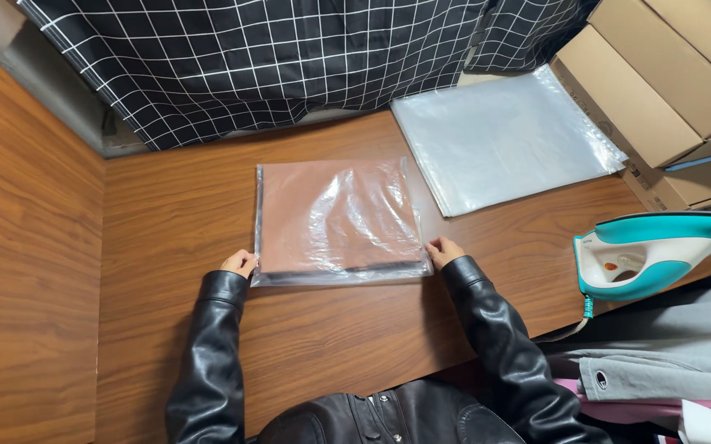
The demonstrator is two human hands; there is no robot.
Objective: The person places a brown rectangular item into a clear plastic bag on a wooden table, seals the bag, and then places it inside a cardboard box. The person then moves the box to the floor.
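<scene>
Two hands worked the near corners of a clear plastic bag (339, 222) holding a folded brown cloth, which lay flat in the middle of the wooden table (166, 247). The left hand (240, 263) pinched the bag's near left corner, and the right hand (443, 250) gripped its near right corner. Just beyond, a stack of empty clear bags (499, 136) lay near cardboard boxes (668, 82). A teal and white iron (651, 255) sat well to the right, above grey garments (668, 362).
</scene>
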